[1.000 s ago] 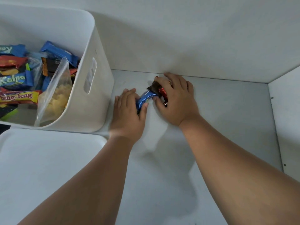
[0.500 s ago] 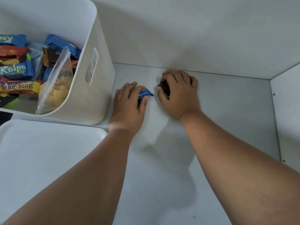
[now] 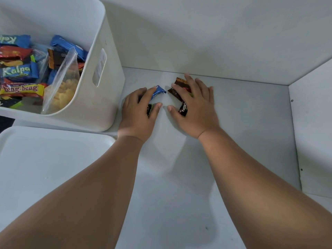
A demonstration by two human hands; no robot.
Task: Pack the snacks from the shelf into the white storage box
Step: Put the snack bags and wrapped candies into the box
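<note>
The white storage box (image 3: 109, 105) stands at the left on the shelf (image 3: 242, 133), holding several snack packets and a clear bag of chips (image 3: 62, 87). Just right of it, my left hand (image 3: 137, 110) curls over a blue snack packet (image 3: 159, 91) and a dark packet (image 3: 149, 109) lying on the shelf. My right hand (image 3: 195, 106) lies flat, its straight spread fingers pressing on brown packets (image 3: 179, 83) and a black packet (image 3: 183, 110) near the back wall. The two thumbs nearly touch.
A white lid (image 3: 45, 159) lies in front of the box at the lower left. The shelf's back wall (image 3: 197, 42) is just beyond the fingertips, and a side wall (image 3: 316, 123) closes the right.
My right hand has spread flat, uncovering brown and black packets beneath it. The left hand stays over the blue packet, and a dark packet now shows by its thumb.
</note>
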